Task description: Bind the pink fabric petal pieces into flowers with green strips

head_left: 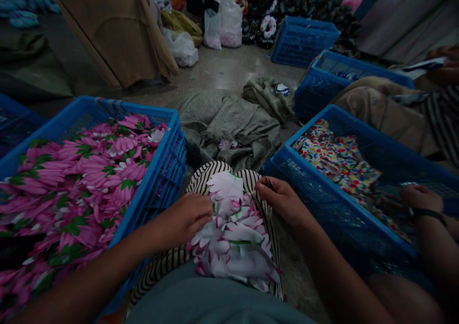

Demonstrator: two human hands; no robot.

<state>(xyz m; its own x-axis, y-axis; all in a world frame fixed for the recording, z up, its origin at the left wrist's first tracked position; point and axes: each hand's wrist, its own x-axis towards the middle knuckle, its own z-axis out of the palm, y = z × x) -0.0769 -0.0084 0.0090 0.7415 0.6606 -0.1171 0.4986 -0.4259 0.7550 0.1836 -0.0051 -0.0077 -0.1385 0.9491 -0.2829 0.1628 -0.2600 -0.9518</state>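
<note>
A small heap of white fabric flower pieces with pink edges [234, 233] lies on my lap, over a black-and-white striped cloth [201, 178]. My left hand [186, 216] rests curled on the left side of the heap, gripping the pieces. My right hand [281, 199] is at the heap's upper right edge, pinching a thin dark object between thumb and fingers; what it is cannot be told.
A blue crate [168, 147] full of pink flower pieces stands at my left. A blue crate [315, 123] with multicoloured fabric stands at my right, another person's hand [419, 197] in it. Grey sacks [229, 123], more blue crates and plastic bags [224, 25] lie on the floor ahead.
</note>
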